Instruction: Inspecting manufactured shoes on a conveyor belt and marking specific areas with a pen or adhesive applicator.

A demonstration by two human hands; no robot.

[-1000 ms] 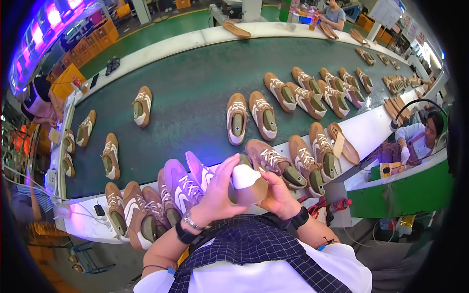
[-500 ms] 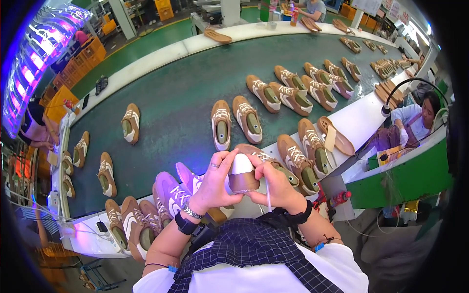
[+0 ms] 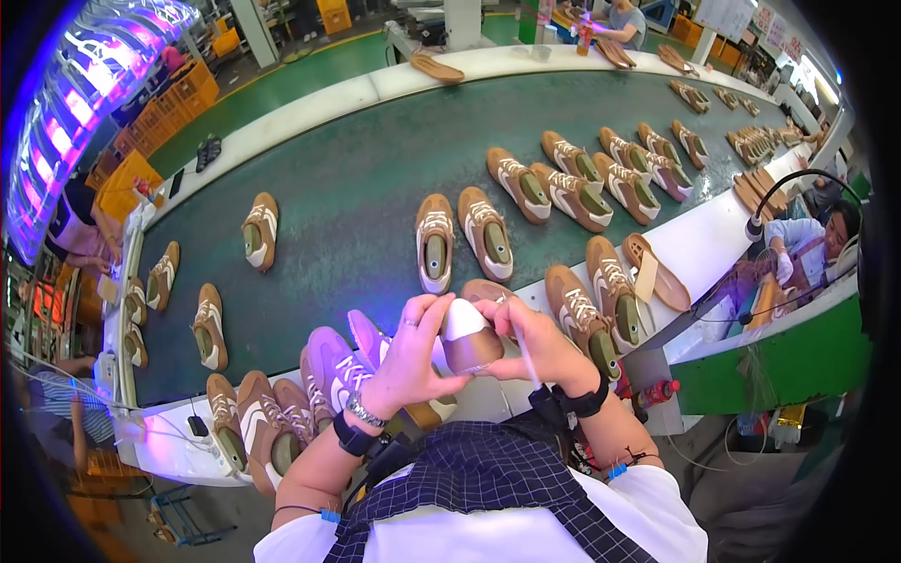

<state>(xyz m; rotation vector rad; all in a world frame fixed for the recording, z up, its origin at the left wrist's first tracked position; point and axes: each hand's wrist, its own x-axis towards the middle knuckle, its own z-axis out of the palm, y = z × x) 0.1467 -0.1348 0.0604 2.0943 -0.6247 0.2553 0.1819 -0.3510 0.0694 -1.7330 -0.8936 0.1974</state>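
Note:
In front of my chest, both hands hold up a brown and white shoe (image 3: 472,350); its rounded end faces me, white above and brown below. My left hand (image 3: 413,352) grips its left side, fingertips near the top and thumb at the lower edge. On the other side my right hand (image 3: 540,347) is closed on it, with a thin pale rod (image 3: 528,361) running down from the fingers. Just behind the hands a brown shoe (image 3: 488,291) is mostly hidden. Left of my left hand stand purple-lit shoes (image 3: 328,361); right of my right hand, a brown shoe (image 3: 577,310).
A green conveyor belt (image 3: 357,169) carries several brown shoes with green inserts. Its white ledge (image 3: 526,399) runs close in front of me, holding shoes and a loose brown sole (image 3: 657,272). A co-worker (image 3: 807,244) sits at the right behind a green panel (image 3: 779,347). A bent lamp (image 3: 755,225) overhangs there.
The held shoe has tilted slightly, and my right hand has turned and covers more of the shoe behind it. The pale rod now slants. The whole view has shifted a little.

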